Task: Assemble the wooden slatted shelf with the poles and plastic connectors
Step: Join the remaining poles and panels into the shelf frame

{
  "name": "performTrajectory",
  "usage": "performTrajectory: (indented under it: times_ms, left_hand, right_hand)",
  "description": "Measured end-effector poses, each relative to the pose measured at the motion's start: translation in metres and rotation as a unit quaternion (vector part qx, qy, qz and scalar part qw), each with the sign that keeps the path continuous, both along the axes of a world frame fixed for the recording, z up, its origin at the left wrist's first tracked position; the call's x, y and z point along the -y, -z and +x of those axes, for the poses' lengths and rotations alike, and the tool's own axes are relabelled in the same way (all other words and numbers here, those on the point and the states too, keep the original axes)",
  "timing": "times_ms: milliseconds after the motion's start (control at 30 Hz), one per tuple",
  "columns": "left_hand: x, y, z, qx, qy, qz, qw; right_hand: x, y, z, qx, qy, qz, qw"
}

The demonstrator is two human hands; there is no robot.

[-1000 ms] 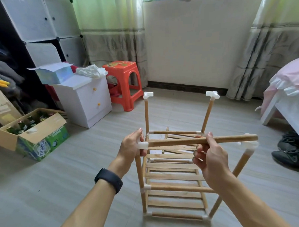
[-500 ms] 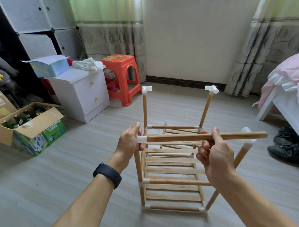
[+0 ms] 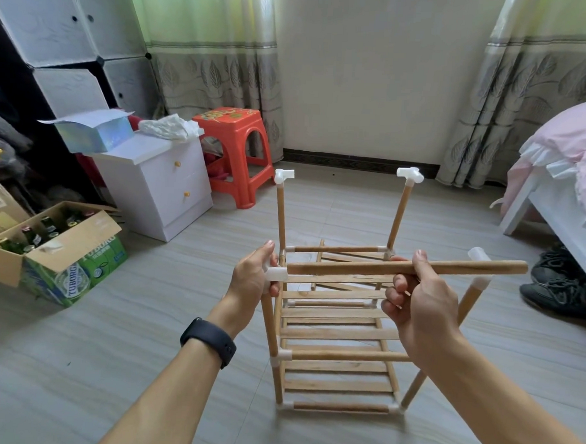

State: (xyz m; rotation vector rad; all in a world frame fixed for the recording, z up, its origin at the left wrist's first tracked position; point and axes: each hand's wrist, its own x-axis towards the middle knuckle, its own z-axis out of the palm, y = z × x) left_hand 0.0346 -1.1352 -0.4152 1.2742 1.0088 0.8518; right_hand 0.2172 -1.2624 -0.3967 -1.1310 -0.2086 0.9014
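Shelf stands half-built on the floor just before the person, its slats running between four uprights. The left hand grips the white connector atop the near left upright, fingers curled round it. The right hand pinches a loose pole between the thumb on top and curled fingers beneath. The pole lies almost level; its left end meets the held connector, and its right end reaches past the near right connector without being seated in it. Both far uprights carry white connectors. A black watch is on the left wrist. To the left are a white cabinet, a red stool and a box of bottles; to the right are a bed and dark shoes.
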Motion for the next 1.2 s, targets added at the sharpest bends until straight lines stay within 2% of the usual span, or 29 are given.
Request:
performTrajectory:
  times_ms: [333, 567, 667, 800, 1033, 1100, 1133, 1200]
  left_hand:
    - [0.001, -0.001, 0.002, 0.003, 0.004, -0.006, 1.000]
    - [0.001, 0.003, 0.007, 0.072, -0.073, -0.034, 0.994]
    - [0.001, 0.006, 0.010, 0.065, -0.076, -0.035, 0.994]
    - [0.003, 0.006, 0.015, 0.051, -0.047, -0.031, 0.997]
    - [0.003, 0.007, 0.016, 0.058, -0.061, -0.030, 0.996]
    - [0.001, 0.008, 0.012, -0.031, -0.058, 0.057, 0.996]
    - [-0.001, 0.009, 0.009, -0.103, -0.060, 0.149, 0.982]
    - [-0.003, 0.008, 0.005, -0.225, -0.039, 0.356, 0.906]
  right_hand:
    - [-0.002, -0.009, 0.003, 0.029, -0.010, 0.028, 0.999]
    - [0.002, 0.007, -0.006, 0.012, -0.025, -0.026, 0.999]
    - [0.006, 0.014, -0.011, 0.029, -0.027, -0.030, 0.999]
    - [0.001, 0.018, -0.014, 0.001, -0.049, -0.031, 0.998]
    - [-0.013, 0.008, -0.014, 0.044, -0.045, -0.030, 0.998]
    - [-0.011, 0.007, -0.012, 0.040, -0.054, -0.035, 0.997]
    - [-0.010, 0.006, -0.009, 0.040, -0.060, -0.040, 0.997]
    - [-0.008, 0.005, -0.002, 0.053, -0.080, -0.050, 0.994]
